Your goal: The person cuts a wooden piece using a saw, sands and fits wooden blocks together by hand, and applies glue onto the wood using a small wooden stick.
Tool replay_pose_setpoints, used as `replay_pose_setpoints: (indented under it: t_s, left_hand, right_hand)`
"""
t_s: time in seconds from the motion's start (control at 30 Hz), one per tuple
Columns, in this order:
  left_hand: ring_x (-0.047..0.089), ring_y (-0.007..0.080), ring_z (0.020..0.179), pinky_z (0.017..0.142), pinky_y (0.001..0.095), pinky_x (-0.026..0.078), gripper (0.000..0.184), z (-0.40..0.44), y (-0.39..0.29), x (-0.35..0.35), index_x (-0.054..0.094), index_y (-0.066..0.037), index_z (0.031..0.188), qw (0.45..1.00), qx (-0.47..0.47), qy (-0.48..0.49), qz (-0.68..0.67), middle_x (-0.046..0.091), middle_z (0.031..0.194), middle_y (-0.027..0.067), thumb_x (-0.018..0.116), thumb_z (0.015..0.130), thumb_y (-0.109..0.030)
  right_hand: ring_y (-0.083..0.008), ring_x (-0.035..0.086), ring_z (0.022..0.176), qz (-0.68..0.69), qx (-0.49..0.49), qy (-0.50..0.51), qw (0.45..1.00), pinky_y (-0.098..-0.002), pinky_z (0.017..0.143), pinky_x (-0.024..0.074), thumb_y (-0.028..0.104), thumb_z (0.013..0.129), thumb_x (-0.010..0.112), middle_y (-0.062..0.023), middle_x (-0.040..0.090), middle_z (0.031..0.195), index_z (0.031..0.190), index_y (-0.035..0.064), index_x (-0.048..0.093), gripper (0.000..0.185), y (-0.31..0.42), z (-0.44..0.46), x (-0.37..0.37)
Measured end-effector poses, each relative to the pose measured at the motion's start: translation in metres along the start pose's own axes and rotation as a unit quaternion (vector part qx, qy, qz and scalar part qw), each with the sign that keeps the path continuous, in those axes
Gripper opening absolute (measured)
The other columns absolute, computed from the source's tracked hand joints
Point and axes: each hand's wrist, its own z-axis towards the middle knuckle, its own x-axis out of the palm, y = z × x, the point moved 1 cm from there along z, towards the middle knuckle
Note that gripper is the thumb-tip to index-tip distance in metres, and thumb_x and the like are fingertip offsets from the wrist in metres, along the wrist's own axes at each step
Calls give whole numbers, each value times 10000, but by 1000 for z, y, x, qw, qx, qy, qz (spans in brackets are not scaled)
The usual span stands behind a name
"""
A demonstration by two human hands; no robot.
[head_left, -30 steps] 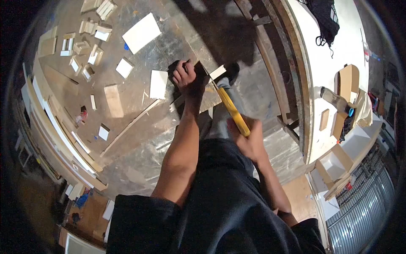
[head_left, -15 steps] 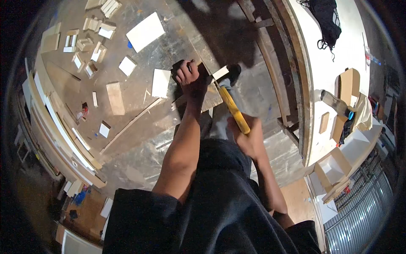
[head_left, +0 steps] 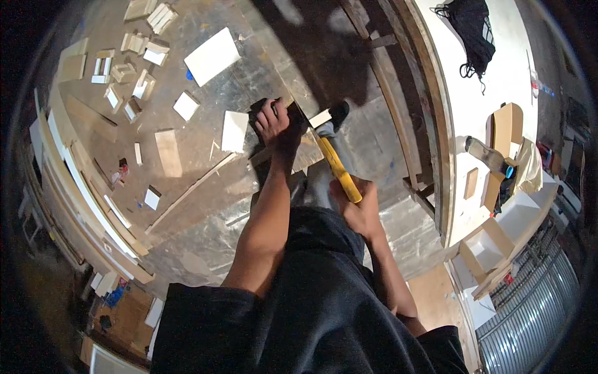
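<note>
My right hand (head_left: pixel 360 209) is wrapped round the yellow handle (head_left: pixel 338 165) of a saw. Its narrow dark blade runs forward, away from me, beside a short white-faced wood strip (head_left: pixel 320 118). My left hand (head_left: pixel 273 121), fingers curled, presses down on the far left edge of a wooden piece (head_left: pixel 306 153) in front of my legs. Shadow and my forearm hide much of that piece. Where the blade meets the wood is too dark to make out. A dark shoe (head_left: pixel 339 115) shows just past the white strip.
White-faced panels (head_left: pixel 212 56) and several small wooden frames (head_left: pixel 143 84) lie on the floor to the left. A long wood strip (head_left: pixel 190 193) lies nearer me. On the right, a white-topped workbench (head_left: pixel 464 93) carries a black cloth bag (head_left: pixel 471 34), a hammer-like tool (head_left: pixel 486 153) and cardboard.
The whole view has shifted slightly, so things appear a little lower and further left. Both hands keep their grips; the saw's place against the wood is almost the same.
</note>
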Motion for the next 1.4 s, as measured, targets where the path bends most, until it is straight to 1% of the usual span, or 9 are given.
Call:
replay_pose_setpoints:
  t_s: [0.3, 0.4, 0.5, 0.57, 0.67, 1.07, 1.23, 1.37, 1.4]
  left_hand:
    - [518, 301, 1058, 875, 446, 396, 474, -4, 15, 17, 570, -99, 1212, 998, 18, 14, 63, 520, 1250, 91, 611, 878, -433]
    - [517, 299, 1058, 874, 448, 394, 420, -10, 6, -3, 570, -99, 1203, 999, 27, -10, 22, 523, 1246, 91, 595, 901, -389]
    - [515, 303, 1062, 877, 448, 393, 381, 1, 2, 2, 573, -99, 1204, 999, 30, -14, 5, 525, 1243, 97, 592, 910, -341]
    - [509, 306, 1064, 880, 443, 390, 390, -1, 8, 9, 577, -103, 1206, 998, 18, 18, 58, 526, 1239, 104, 605, 894, -336]
    - [513, 311, 1052, 872, 443, 396, 416, 2, 3, 2, 581, -99, 1199, 999, 23, 6, 31, 526, 1235, 110, 613, 876, -359]
    - [518, 310, 1032, 868, 433, 398, 403, -2, -1, 3, 608, -96, 1162, 999, 30, -10, 34, 531, 1223, 106, 623, 877, -381]
    - [524, 303, 1015, 849, 432, 398, 360, 1, 1, 4, 606, -104, 1137, 999, 20, -34, 35, 547, 1201, 103, 614, 890, -366]
    - [524, 309, 1019, 852, 439, 401, 386, -2, 4, 10, 600, -111, 1132, 998, 19, -25, 59, 547, 1197, 103, 629, 879, -400]
    - [515, 313, 1043, 871, 435, 400, 459, -1, 1, 7, 592, -118, 1146, 998, 20, -31, 48, 532, 1221, 100, 651, 851, -465]
  right_hand:
    - [-97, 490, 654, 42, -43, -61, 996, -319, 588, 435, 122, 905, 666, -26, 572, 664, 865, -65, 644, 193, -12, -39, 0]
    - [-193, 663, 745, -8, 31, 6, 999, -360, 728, 514, 98, 868, 674, -162, 692, 777, 966, -70, 680, 194, -2, -6, 0]
    - [-96, 599, 735, -18, -19, -9, 1000, -287, 665, 492, 74, 896, 668, -62, 665, 751, 972, -77, 681, 170, 3, -37, -14]
    - [-106, 603, 750, 22, -11, -10, 1000, -290, 688, 499, 81, 895, 676, -84, 674, 761, 974, -84, 682, 183, -1, -42, -17]
    - [-125, 616, 795, -78, 24, -30, 996, -312, 735, 507, 89, 892, 677, -132, 699, 823, 981, -88, 684, 198, 19, -9, -8]
    - [-146, 613, 704, -3, -80, -25, 997, -321, 666, 490, 117, 905, 656, -88, 674, 743, 902, -50, 686, 170, 1, -8, -14]
    - [-163, 581, 684, 10, 5, 5, 1000, -347, 698, 492, 91, 876, 636, -163, 654, 747, 938, -57, 671, 164, 19, -23, -22]
    - [-142, 574, 705, 47, -32, -26, 998, -346, 680, 486, 108, 871, 661, -150, 653, 746, 928, -76, 663, 192, 4, -21, -28]
    - [-124, 615, 719, -14, -5, -42, 999, -303, 673, 489, 83, 899, 647, -87, 676, 754, 916, -55, 673, 141, 1, -23, -27]
